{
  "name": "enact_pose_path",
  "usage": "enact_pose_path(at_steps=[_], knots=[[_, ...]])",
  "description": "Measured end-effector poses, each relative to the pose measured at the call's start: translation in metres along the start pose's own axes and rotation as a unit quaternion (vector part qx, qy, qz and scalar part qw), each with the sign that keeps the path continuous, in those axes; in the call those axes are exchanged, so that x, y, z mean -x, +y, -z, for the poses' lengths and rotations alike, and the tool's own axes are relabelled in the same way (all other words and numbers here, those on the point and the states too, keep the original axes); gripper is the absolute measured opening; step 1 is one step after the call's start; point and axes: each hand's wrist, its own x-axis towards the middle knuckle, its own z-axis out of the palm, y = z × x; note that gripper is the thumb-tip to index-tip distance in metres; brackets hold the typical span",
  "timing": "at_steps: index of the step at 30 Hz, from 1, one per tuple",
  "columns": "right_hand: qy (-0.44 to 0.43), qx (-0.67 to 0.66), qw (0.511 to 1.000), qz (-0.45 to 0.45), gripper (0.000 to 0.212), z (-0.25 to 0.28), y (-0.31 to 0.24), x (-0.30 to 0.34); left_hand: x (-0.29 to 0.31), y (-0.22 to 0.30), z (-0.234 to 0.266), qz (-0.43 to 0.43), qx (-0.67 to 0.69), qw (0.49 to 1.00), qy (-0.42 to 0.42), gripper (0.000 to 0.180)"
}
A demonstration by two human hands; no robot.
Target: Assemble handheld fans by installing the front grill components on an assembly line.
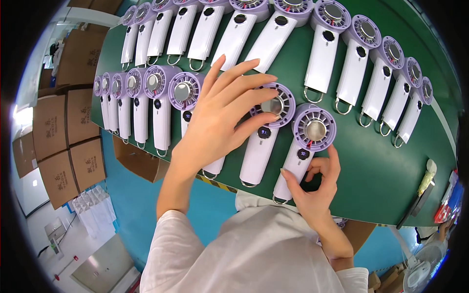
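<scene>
My left hand (215,117) is spread over a white and lilac handheld fan (259,156) lying on the green table. Its thumb and a finger reach across that fan's round metal centre; whether they press on it I cannot tell. Just right of it, my right hand (320,190) grips another handheld fan (295,168) by the handle, thumb on the front and other fingers curled at the right side. Both fans show a small lit display. Partly behind my left hand and wrist is a further fan (184,93).
Several more fans (161,117) lie in the near row to the left, and a far row of fans (322,58) curves along the green table (361,171). Tools with dark handles (415,202) lie at the right. Cardboard boxes (56,171) are stacked beyond the table's left end.
</scene>
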Motion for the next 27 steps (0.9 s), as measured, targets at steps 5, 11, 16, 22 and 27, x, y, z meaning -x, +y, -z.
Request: enact_pose_path(at_steps=[5,11,16,22,27], knots=[[0.001,-0.024,1.0,0.0,0.096,-0.003,0.004,0.001,0.001,0.0,0.003,0.003,-0.008,1.0,0.009,0.031],[-0.021,-0.03,0.999,-0.023,0.094,0.002,-0.003,0.0,0.002,-0.004,-0.006,-0.013,0.002,0.999,0.034,0.03],[-0.014,-0.042,0.999,-0.001,0.092,0.0,-0.002,0.002,0.009,0.0,-0.011,-0.012,-0.012,0.998,0.067,0.03],[0.004,-0.024,1.0,-0.007,0.09,-0.003,-0.005,0.004,0.021,0.009,0.0,0.019,0.014,0.995,0.095,0.051],[-0.003,-0.012,1.0,-0.001,0.083,-0.001,-0.003,0.004,0.054,-0.009,0.015,0.06,-0.011,0.981,0.182,0.043]])
